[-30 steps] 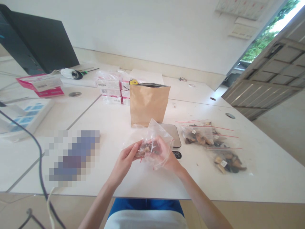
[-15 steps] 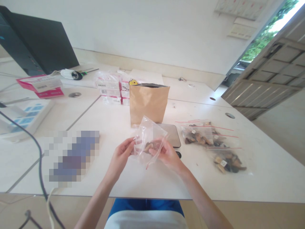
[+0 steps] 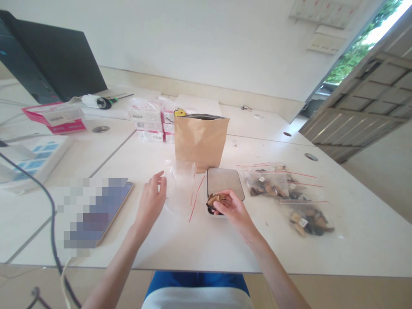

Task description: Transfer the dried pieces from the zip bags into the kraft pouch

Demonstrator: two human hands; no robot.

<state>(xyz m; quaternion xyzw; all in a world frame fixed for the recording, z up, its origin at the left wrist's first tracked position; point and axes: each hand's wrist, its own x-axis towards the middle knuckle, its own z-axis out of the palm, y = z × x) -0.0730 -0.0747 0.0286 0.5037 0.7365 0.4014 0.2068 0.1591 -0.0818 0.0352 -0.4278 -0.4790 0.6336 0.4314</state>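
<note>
Head view looks down on a white table [image 3: 180,240] with both bare hands near the middle of the frame. The left hand [image 3: 151,201] lies with fingers spread and released, its fingertips at the left edge of an empty clear plastic zip bag with a red seal line [image 3: 182,184], which lies flat on the table just left of centre. The right hand [image 3: 233,210] has its grip closed on a small heap of brown and dark dried pieces [image 3: 216,201], holding them over the near edge of a small flat grey digital scale [image 3: 223,184]; whether the pieces already rest on the plate I cannot tell.

Behind the scale and the empty bag stands an upright brown paper pouch with an open dark-lined mouth [image 3: 200,139]; its contents are hidden. Right of the scale lie several filled clear zip bags with red seals [image 3: 283,189], each holding dark and tan dried pieces and a small white tag, some overlapping toward the right of the frame.

Behind the pouch, a stack of small white and pink boxes wrapped in clear film [image 3: 149,118] sits on the table. In the upper left of the frame stand a black monitor [image 3: 54,56] and a flat pink and white carton [image 3: 56,116]. A blurred-out flat device [image 3: 96,210] lies at the left of the frame, beside the left hand.
</note>
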